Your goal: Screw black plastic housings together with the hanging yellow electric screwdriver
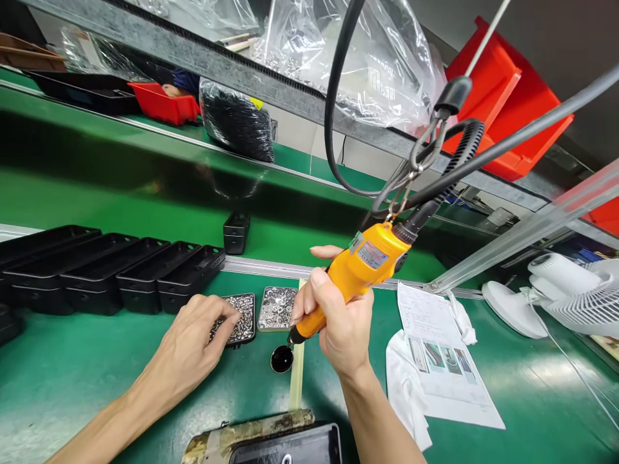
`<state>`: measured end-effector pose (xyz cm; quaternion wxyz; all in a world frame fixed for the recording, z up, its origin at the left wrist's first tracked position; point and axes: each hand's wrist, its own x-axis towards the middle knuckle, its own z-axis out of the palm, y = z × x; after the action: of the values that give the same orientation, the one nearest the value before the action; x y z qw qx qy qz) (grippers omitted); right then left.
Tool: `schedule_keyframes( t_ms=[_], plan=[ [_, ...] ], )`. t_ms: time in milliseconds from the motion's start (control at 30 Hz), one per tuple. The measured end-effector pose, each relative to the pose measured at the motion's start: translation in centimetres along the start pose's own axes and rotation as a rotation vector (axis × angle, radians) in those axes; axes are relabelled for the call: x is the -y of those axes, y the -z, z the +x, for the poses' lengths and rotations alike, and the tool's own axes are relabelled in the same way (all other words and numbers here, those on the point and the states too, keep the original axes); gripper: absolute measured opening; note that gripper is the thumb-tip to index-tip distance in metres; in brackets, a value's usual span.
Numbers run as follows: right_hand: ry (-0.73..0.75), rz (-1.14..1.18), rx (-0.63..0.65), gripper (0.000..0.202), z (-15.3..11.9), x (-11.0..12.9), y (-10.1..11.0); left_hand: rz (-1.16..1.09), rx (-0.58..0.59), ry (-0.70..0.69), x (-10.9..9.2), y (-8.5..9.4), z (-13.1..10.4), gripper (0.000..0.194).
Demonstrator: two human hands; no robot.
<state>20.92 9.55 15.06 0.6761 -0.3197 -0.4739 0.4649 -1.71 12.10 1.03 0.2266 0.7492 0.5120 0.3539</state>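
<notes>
My right hand (338, 316) is wrapped round an orange electric screwdriver (360, 264) that hangs from a cable. The screwdriver's tip points down at a small round black dish (282, 359). My left hand (203, 328) is at a black tray of small metal screws (244, 316), fingers bent together over it; whatever they hold is too small to name. Beside that tray sits a clear tray of metal washers (278, 307). At the bottom edge, a black part (290, 448) lies by a tape-covered block (251, 432).
Several black housings (97, 274) line the left, and one more (236, 233) stands at the back. Printed sheets (445, 361), a white cloth (406, 386) and a fan (575, 290) are on the right. Bags and red bins (507, 96) sit overhead. Another person's hand (171, 90) shows behind.
</notes>
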Motion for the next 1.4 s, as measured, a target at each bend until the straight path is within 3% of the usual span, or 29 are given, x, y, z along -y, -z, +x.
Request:
schedule_keyframes(
  t_ms=[100, 267, 400, 533, 667, 1033, 1200, 1400],
  plan=[
    [-0.008, 0.025, -0.018, 0.024, -0.2, 0.4, -0.3, -0.141, 0.041, 0.108, -1.1, 0.6, -1.1, 0.042],
    [-0.013, 0.096, -0.059, 0.025, -0.9, 1.4, -1.3, -0.419, 0.14, 0.177, -5.2, 0.5, -3.7, 0.048],
    [0.03, 0.138, -0.039, 0.017, -1.8, 1.6, -1.9, -0.509, 0.076, 0.169, -7.2, -0.3, -4.7, 0.038],
    [0.023, 0.151, -0.001, 0.013, -2.7, 1.4, -2.0, -0.49, -0.004, 0.123, -7.4, -0.5, -5.1, 0.023],
    [-0.019, 0.147, 0.048, 0.011, -3.4, 1.1, -2.2, -0.459, -0.01, 0.086, -7.4, -0.5, -5.5, 0.018],
    [0.012, 0.071, 0.086, 0.011, -4.2, 0.6, -2.8, -0.402, -0.041, 0.109, -7.4, -0.6, -6.0, 0.035],
    [-0.014, -0.002, 0.057, 0.014, -4.7, -0.3, -2.9, -0.312, 0.01, 0.174, -7.0, -0.7, -6.7, 0.045],
    [-0.002, 0.033, 0.066, 0.011, -4.6, -0.4, -2.6, -0.329, 0.008, 0.153, -7.6, -0.8, -6.4, 0.047]
  ],
)
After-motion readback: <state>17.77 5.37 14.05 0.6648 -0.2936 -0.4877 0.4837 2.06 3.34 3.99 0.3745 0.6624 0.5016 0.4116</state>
